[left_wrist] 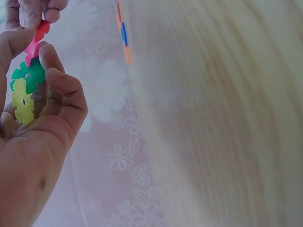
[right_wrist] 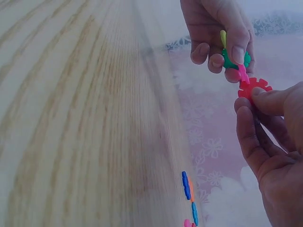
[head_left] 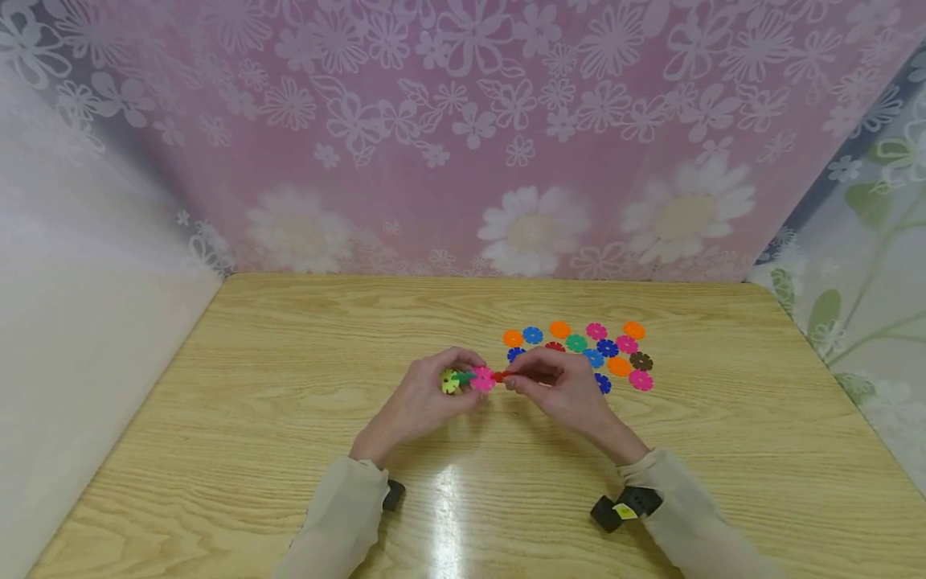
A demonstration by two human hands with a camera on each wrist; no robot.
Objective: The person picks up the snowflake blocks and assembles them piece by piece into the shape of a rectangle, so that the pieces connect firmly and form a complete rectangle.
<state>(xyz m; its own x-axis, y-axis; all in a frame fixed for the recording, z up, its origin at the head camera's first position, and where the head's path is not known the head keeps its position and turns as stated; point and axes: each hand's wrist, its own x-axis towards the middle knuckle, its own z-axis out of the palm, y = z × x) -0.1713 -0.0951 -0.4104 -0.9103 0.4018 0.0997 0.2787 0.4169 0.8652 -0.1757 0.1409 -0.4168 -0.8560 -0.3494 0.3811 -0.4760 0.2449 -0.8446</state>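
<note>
The left arm [head_left: 340, 519], in a loose cream fabric sleeve, enters from the bottom edge of the head view, left of centre, and slants toward the upper right; the right arm [head_left: 698, 523], sleeved alike, slants in from the lower right. Both sleeves end short of bare wrists, and the bare left hand [head_left: 430, 392] and bare right hand [head_left: 567, 392] come close together, a little below mid-frame, fingertips facing. The left hand's fingers arch above its thumb in a pinch. The right hand pinches between thumb and forefinger. In the left wrist view, the left hand's fingers curl at the left side; in the right wrist view, the right hand reaches in from the right edge, thumb pressed down.
</note>
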